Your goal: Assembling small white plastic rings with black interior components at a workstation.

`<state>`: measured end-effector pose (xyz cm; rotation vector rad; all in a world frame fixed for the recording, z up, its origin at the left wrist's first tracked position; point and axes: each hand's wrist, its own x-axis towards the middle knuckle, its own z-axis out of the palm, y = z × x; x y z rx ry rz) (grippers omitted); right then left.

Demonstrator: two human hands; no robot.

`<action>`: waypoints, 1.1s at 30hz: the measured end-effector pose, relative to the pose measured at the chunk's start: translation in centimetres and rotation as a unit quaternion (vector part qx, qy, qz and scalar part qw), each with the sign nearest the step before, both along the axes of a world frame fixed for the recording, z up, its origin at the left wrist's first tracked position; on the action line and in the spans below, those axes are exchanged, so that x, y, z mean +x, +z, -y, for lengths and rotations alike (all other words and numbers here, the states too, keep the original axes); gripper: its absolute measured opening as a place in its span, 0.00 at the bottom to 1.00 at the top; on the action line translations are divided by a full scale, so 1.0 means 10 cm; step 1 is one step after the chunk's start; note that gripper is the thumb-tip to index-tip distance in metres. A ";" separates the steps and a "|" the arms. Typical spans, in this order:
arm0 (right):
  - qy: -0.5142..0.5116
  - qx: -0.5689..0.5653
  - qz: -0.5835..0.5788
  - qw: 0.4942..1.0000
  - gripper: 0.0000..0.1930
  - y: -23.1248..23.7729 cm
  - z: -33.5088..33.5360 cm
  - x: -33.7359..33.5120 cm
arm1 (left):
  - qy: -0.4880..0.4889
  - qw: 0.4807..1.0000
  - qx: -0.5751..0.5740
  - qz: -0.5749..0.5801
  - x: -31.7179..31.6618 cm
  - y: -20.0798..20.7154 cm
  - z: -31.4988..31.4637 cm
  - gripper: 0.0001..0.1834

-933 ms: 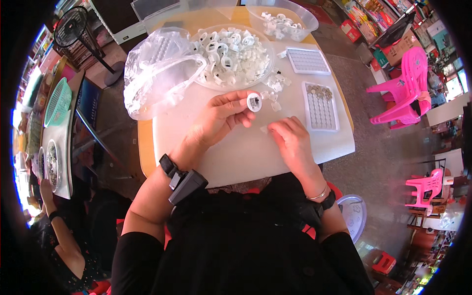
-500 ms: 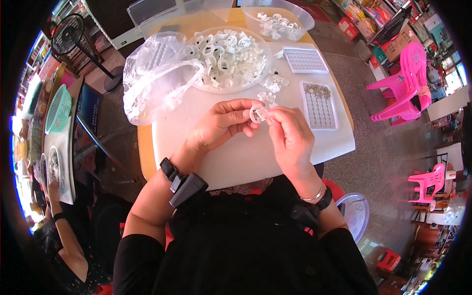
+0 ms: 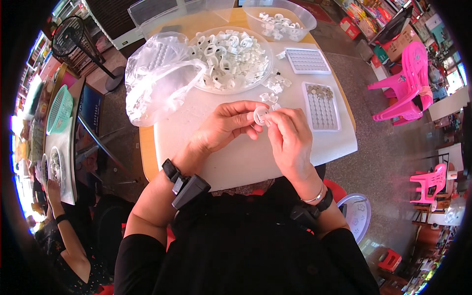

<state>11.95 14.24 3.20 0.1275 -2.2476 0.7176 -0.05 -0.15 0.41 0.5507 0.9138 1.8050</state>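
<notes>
Between my hands, over the white-covered table (image 3: 221, 167), is a small round white plastic part (image 3: 260, 115). My left hand (image 3: 226, 125) pinches its left rim between thumb and fingers. From the other side, my right hand (image 3: 290, 135) has its fingertips closed at the part's right edge; whether they also hold a smaller piece is hidden. Just beyond lie several loose clear-white plastic pieces (image 3: 271, 97). Farther back a wide clear bowl (image 3: 268, 69) is heaped with white plastic parts (image 3: 228, 59).
A crumpled clear plastic bag (image 3: 152, 93) lies left of the bowl. Two white trays stand at the right, the nearer tray (image 3: 336, 125) holding small metal discs (image 3: 319, 91). Another clear tub (image 3: 312, 24) is at the back. A co-worker's arm (image 3: 69, 233) reaches to a side table at the left.
The round part has turned in my fingers, so its flatter face now shows. Both hands stay in nearly the same place; the whole view has shifted slightly.
</notes>
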 end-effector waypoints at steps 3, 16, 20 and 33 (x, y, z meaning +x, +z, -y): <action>0.004 -0.170 0.066 0.983 0.11 0.01 0.02 0.01 | 0.002 1.000 -0.008 -0.002 0.02 0.01 0.00 0.20; 0.017 -0.442 0.128 0.888 0.07 -0.19 -0.01 -0.07 | 0.124 0.970 -0.123 -0.167 0.15 0.10 -0.09 0.16; -0.009 -0.350 0.106 0.931 0.09 -0.21 0.06 -0.06 | 0.111 0.963 -0.155 -0.190 0.14 0.09 -0.08 0.16; 0.001 -0.454 0.176 0.873 0.04 -0.23 0.11 -0.13 | 0.145 0.953 -0.168 -0.208 0.16 0.06 -0.10 0.11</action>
